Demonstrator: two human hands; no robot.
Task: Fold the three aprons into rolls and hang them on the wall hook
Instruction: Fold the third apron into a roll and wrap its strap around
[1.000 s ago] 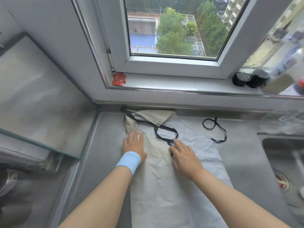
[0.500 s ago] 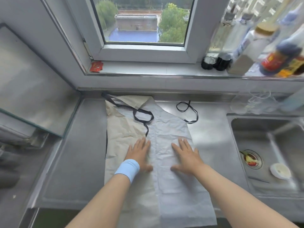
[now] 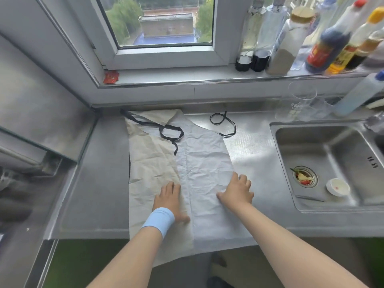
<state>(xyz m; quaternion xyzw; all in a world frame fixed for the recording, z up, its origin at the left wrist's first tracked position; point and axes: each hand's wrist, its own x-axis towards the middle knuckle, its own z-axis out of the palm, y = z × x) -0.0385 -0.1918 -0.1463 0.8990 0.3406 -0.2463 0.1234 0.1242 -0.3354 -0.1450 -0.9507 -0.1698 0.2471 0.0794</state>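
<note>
The apron (image 3: 203, 163) lies spread flat on the steel counter (image 3: 95, 194) left of the sink (image 3: 324, 150), its near hem hanging over the counter edge. It is folded lengthwise: a beige flap covers the side farther from the sink and pale grey shows on the nearer side. A black strap (image 3: 171, 134) loops over its top, and a thin black tie (image 3: 223, 123) trails on the counter toward the sink.

The left hand (image 3: 170, 199), with a light blue wristband (image 3: 159, 220), presses flat on the beige flap, fingers straight and close together. The right hand (image 3: 236, 191) rests flat at the apron's sink-side edge, fingers straight and slightly spread. Neither hand holds anything.

Behind the sink stands a clear glass jug (image 3: 301, 102) with pale lettering starting "RE"; the rest is unreadable. The labels on the bottles (image 3: 326, 40) above are too blurred to read.
</note>
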